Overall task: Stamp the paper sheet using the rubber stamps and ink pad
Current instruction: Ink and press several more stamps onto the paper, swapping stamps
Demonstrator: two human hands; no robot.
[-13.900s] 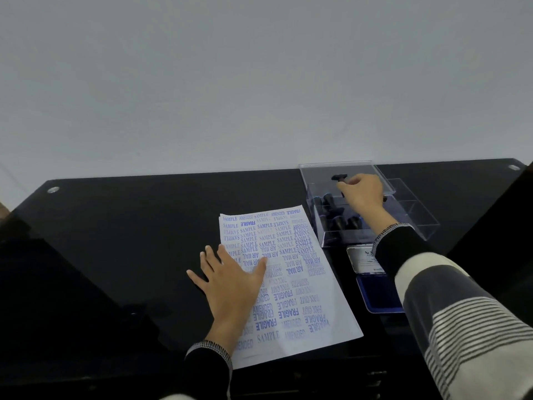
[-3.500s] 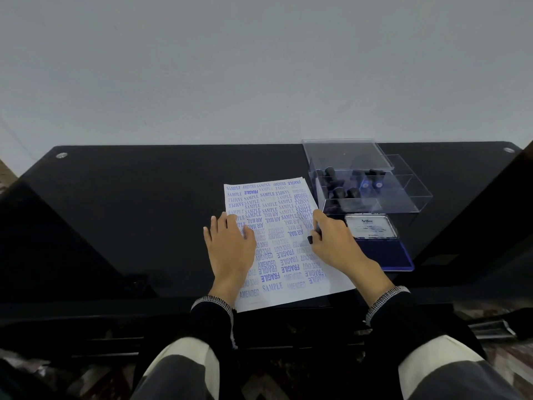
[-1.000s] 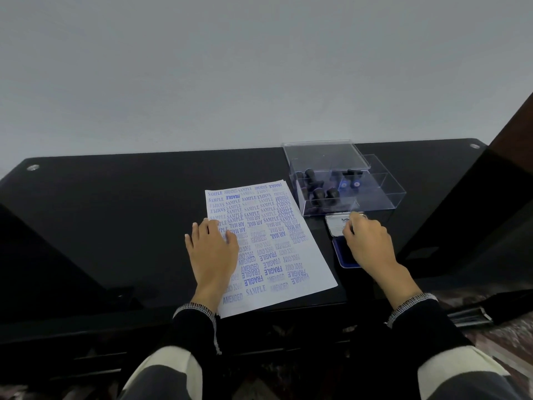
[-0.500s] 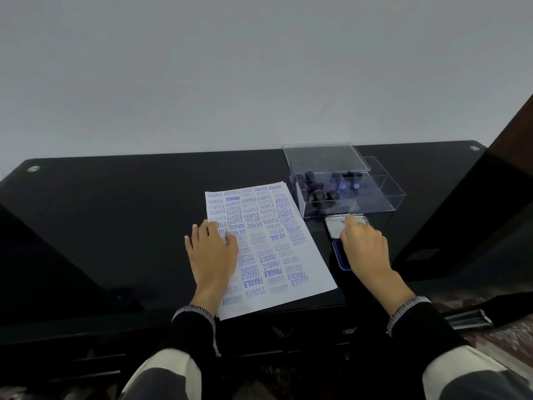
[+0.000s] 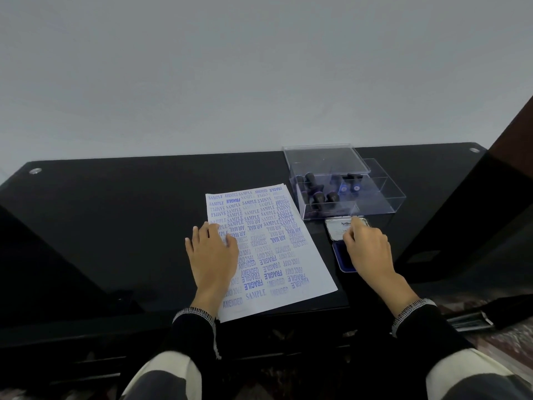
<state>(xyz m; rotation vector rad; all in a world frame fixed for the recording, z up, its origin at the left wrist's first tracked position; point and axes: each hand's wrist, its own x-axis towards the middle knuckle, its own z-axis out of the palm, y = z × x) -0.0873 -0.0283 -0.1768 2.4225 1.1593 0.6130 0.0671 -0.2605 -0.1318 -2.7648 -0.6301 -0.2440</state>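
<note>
Paper sheet (image 5: 268, 249): 1; ink pad (image 5: 339, 256): 1.

Even, dim, diffuse light; beyond my fingers the black glass table (image 5: 115, 226) shows faint sheen, edges bowing from wide-angle distortion; slightly soft focus.

One sheet of paper (image 5: 268, 249) is seen on the one table (image 5: 115, 215). One clear box (image 5: 346, 194) is counted, and about seven stamps (image 5: 318, 197) can be made out inside it, though the exact number cannot be told. One ink pad (image 5: 340, 258) is seen. Two hands are counted: left (image 5: 212, 255) and right (image 5: 367, 249).
</note>
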